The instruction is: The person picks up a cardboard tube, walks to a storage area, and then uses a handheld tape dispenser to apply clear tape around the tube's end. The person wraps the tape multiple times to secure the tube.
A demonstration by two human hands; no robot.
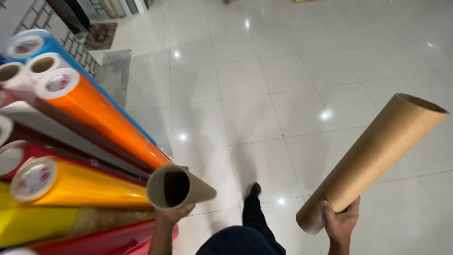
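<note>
Cardboard tubes, two of them, were in the person's hands. The left hand [171, 215] was closed from beneath around a shorter brown tube [178, 188], its open end tipped up toward the camera so that the dark hollow showed. The right hand [340, 223] was clamped around the lower end of a longer brown tube [373, 158], which slanted up and away to the right, with its far mouth well above the floor. Both grips sat near one end of each tube rather than at the middle, so the long tube in particular looked likely to swing; holding it closer to its balance point, and keeping the raised end away from the stock, would have made the carrying steadier.

Below and between the hands, a dark trouser leg and shoe [254, 190] stood on the glossy white tiled floor [264, 75]. Just beside the left hand, a rack of film rolls leaned in from the left: a yellow roll [80, 186], an orange roll [101, 113] whose end lay almost against the short tube, and a blue roll [52, 47] behind it. Farther off, a patterned mat [100, 35] lay near the wall.
</note>
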